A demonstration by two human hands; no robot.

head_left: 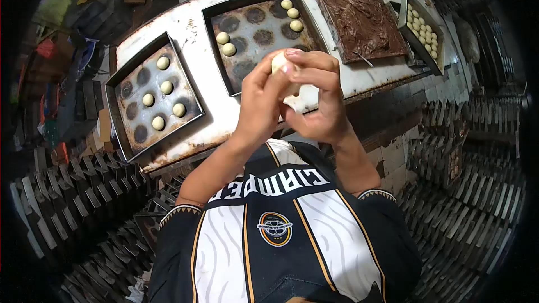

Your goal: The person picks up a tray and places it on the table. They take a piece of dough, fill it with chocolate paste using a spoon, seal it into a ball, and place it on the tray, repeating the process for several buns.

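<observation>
Both hands are holding one dough piece (278, 63) — the left hand (261, 104) and right hand (320, 104) are pinching it with fingertips, just over the near edge of the table (219, 113). I am fearing that too hard pressing could be tearing it, or that it could be slipping down — missing the middle tray (255, 50).

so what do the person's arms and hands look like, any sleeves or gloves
The left hand and right hand are bare: no gloves, and no ring or watch shows. The forearms are uncovered. Short black sleeves with a thin pale patterned trim end near the elbows, part of a black and white jersey with gold stripes.
</observation>
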